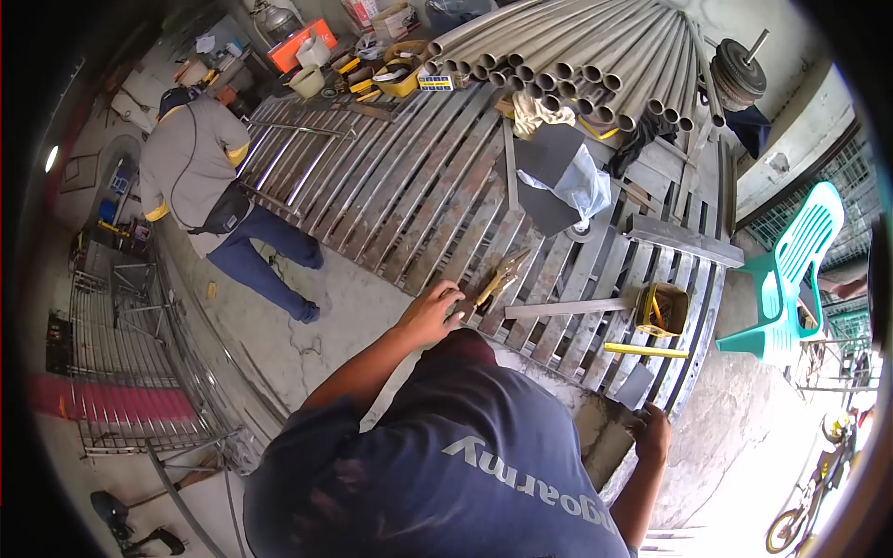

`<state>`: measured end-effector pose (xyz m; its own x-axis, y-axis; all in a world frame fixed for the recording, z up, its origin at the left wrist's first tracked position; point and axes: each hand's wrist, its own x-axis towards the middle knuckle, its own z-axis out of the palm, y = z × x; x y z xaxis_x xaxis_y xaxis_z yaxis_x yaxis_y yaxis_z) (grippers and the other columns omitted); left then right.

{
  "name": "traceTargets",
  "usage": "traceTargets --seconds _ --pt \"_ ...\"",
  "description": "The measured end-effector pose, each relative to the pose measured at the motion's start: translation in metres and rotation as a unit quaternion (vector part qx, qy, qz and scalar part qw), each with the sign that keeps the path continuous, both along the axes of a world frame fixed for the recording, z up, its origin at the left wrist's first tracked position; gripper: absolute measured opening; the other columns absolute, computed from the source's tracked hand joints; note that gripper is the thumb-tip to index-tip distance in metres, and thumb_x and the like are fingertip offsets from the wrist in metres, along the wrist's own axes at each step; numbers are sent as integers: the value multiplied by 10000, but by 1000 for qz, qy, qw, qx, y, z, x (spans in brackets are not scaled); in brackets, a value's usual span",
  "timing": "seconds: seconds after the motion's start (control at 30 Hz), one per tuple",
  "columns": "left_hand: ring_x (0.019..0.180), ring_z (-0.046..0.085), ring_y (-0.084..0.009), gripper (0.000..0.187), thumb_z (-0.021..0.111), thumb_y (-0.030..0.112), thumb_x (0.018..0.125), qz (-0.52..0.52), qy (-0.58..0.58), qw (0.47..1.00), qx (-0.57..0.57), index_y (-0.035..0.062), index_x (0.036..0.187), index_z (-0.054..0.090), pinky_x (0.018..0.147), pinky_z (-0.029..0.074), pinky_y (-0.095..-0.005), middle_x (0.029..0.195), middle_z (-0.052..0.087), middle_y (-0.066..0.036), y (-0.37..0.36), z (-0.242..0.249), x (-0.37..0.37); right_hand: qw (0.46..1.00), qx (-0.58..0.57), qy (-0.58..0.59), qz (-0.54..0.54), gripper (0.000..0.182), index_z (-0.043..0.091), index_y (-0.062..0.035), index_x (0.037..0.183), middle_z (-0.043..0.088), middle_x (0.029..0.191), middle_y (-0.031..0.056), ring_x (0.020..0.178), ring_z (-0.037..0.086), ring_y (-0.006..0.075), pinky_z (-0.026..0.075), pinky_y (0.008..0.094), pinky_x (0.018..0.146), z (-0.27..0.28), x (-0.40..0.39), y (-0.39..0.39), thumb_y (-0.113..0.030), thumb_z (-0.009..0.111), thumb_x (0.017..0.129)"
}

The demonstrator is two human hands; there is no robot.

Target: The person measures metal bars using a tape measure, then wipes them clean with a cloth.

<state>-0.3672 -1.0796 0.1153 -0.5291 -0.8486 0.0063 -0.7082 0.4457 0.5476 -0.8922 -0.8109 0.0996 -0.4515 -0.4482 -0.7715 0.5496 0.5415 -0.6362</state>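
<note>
My left hand (433,314) is over the near edge of the slatted metal bench (437,219), its fingers loosely bent and apart with nothing in them. Close to its fingertips lies a pair of pliers with yellowish handles (500,279). At the bench's right front edge is my right hand (651,432), fingers apart and partly in shadow. Just beyond its fingertips a small grey square plate (635,386) lies on the slats. Between the hands are a flat metal bar (569,309), a yellow strip (646,351) and an open yellow container (642,316) with small items inside.
Metal pipes (577,56) are piled at the bench's back. A dark sheet (544,153) and clear plastic bag (581,186) lie mid-bench. A metal square tube (684,240) rests at the right. A green plastic chair (791,279) stands beyond. Another person (205,167) works at the left.
</note>
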Motion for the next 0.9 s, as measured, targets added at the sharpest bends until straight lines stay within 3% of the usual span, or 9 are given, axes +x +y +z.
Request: traceTargets --seconds 0.03,0.2,0.37,0.5,0.6,0.77,0.9 --pt "1278 591 -338 385 770 215 953 -4 2 1000 8 61 1288 659 1069 511 -432 1356 571 -114 -4 4 11 1000 -12 2 -15 320 639 20 1213 688 867 114 622 667 232 559 358 545 1 11 -1 -250 597 1046" --pt "1282 586 -336 354 770 179 944 -113 19 993 -20 61 1262 670 1076 510 -433 1349 571 -107 -69 4 52 994 -62 82 -28 253 656 -4 1186 669 847 82 588 633 189 530 322 549 31 104 -43 -215 615 1053" --pt "1215 621 -310 298 744 164 940 -319 29 943 -87 59 1214 692 1039 539 -440 1302 587 -93 -156 -1 70 986 -75 91 -116 264 639 12 1231 695 882 100 604 652 185 534 318 586 34 236 -61 -185 614 1058" --pt "1205 626 -320 225 733 143 949 -422 39 902 -83 45 1150 707 1029 543 -441 1286 598 -96 -192 -5 83 997 6 52 -63 342 622 68 1284 732 924 148 655 698 210 567 320 630 42 349 -53 -169 650 1038" --pt "1195 633 -341 251 745 136 934 -465 67 882 -26 48 1164 699 1027 545 -445 1277 612 -110 -195 -9 83 993 61 95 -17 385 639 94 1288 754 961 161 720 721 203 583 329 676 60 414 -29 -176 680 1017" --pt "1213 624 -382 302 752 53 889 -576 84 813 19 46 1182 676 1025 533 -479 1294 623 -155 -158 -18 65 970 124 155 -142 440 661 96 1252 746 983 148 791 727 190 585 347 739 104 506 35 -258 712 997" --pt "1215 614 -406 304 743 38 900 -648 95 756 8 29 1194 666 1032 523 -485 1288 615 -179 -118 -20 55 929 182 175 -271 488 656 97 1286 764 1024 194 808 744 220 593 371 760 99 594 86 -279 715 981"
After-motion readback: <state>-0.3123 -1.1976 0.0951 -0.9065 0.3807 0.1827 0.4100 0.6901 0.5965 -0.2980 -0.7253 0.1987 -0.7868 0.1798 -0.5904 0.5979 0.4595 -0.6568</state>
